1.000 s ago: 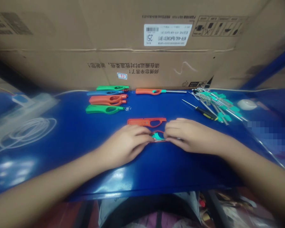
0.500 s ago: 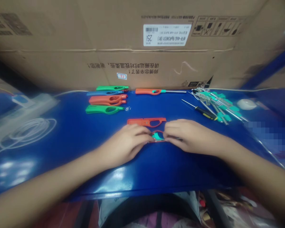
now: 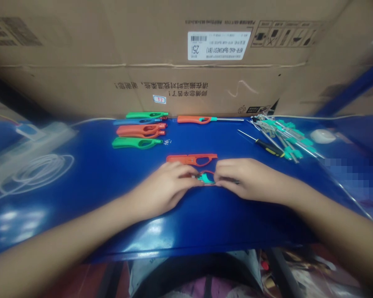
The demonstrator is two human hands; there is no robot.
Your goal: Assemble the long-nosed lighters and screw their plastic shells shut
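Note:
Both my hands rest on the blue table (image 3: pixel 112 198) and pinch one small piece between them: an orange lighter half-shell with a teal trigger (image 3: pixel 206 178). My left hand (image 3: pixel 164 188) grips its left end with curled fingers. Its right end is held by my right hand (image 3: pixel 245 178), where a thin metal rod pokes out. A second orange half-shell (image 3: pixel 191 159) lies flat just beyond my fingers, touching neither hand.
Green, blue and orange lighter bodies (image 3: pixel 139 131) lie in a row at the back left, and one finished orange lighter (image 3: pixel 205 119) behind. A yellow-black screwdriver (image 3: pixel 264 145) and a pile of teal-tipped metal rods (image 3: pixel 286 134) sit right. White cable (image 3: pixel 37 169) coils left. A large cardboard box (image 3: pixel 174 58) walls the back.
Hardly anything has shifted. My hands stay on the orange shell, and the fingers have closed in a little around the teal trigger.

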